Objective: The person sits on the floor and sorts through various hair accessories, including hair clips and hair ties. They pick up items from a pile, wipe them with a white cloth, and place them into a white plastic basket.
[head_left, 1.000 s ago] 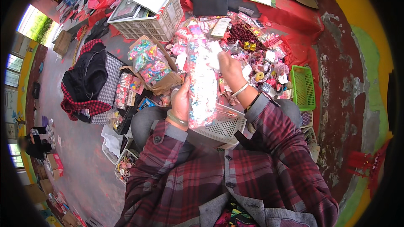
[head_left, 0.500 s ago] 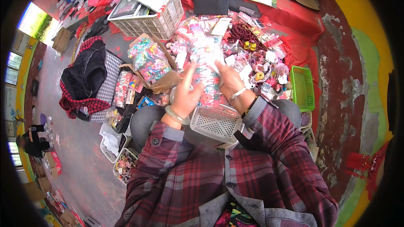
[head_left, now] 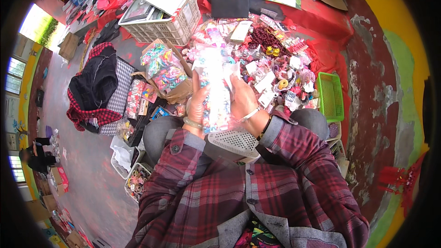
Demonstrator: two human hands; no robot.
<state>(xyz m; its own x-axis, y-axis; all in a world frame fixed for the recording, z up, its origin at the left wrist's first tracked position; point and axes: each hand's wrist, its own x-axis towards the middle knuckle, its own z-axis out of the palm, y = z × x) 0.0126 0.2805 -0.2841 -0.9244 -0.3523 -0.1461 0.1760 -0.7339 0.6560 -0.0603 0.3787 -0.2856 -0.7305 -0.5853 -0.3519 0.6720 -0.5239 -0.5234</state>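
Observation:
A long clear plastic packet (head_left: 216, 103) of small blue, white and red pieces is held upright before me, its upper part bleached by glare. My left hand (head_left: 197, 108) is closed on its left edge, a pale bangle at the wrist. Along the opposite edge, my right hand (head_left: 245, 100) grips the same packet; a white band circles that wrist. What the pieces inside are, I cannot make out. Below the packet a white perforated basket (head_left: 235, 143) rests between my knees. Past my hands spreads a heap of hair ties and small trinkets (head_left: 285, 80).
Left of the heap stands a cardboard box (head_left: 179, 89) of colourful bagged pieces. Behind it is a large white crate (head_left: 183, 25). A green basket (head_left: 330, 97) sits at right. A black jacket (head_left: 94, 76) lies at left, above small baskets of trinkets (head_left: 138, 181).
The packet has turned from its red-patterned side to a paler, bluish side. My left hand has shifted slightly lower and now wraps the edge, where its fingers were stretched before.

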